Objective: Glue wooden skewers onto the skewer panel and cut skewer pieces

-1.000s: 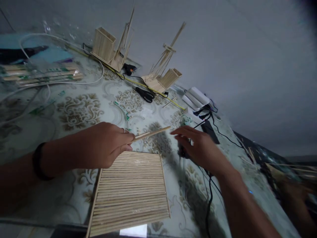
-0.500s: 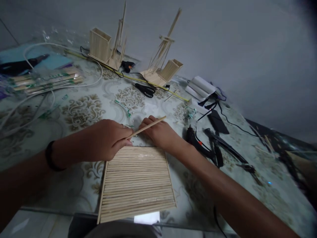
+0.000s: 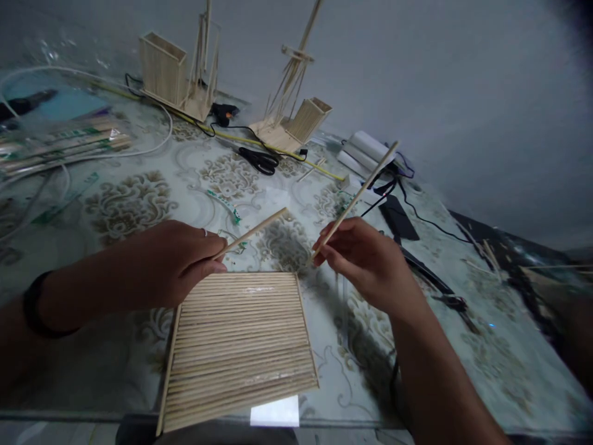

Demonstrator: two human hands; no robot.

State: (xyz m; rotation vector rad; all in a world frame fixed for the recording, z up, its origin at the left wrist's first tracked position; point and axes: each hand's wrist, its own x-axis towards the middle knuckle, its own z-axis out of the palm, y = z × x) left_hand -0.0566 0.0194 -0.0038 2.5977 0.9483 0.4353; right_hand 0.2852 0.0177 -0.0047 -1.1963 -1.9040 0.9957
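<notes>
Pinched in my left hand [image 3: 185, 256] is a thin wooden stick [image 3: 259, 227], which points up and to the right. My right hand [image 3: 364, 256] grips a second, longer wooden stick [image 3: 359, 194] between thumb and fingers, its far end raised. Below both hands lies a flat panel of wooden sticks laid side by side [image 3: 245, 346], framed by single sticks along its left and right edges. The panel reaches the table's front edge. Part of its upper left corner is hidden by my left hand.
Two stick-built models, one on the left [image 3: 164, 71] and one on the right [image 3: 308, 120], stand at the back. Scissors [image 3: 258, 161], a yellow measuring tape [image 3: 222, 133] and a black phone-like slab [image 3: 398, 216] lie beyond my hands. Packs of sticks [image 3: 65, 145] lie left.
My right hand has lifted and moved right, now holding a raised stick apart from my left hand's. The left hand keeps its stick. The whole view has shifted slightly.
</notes>
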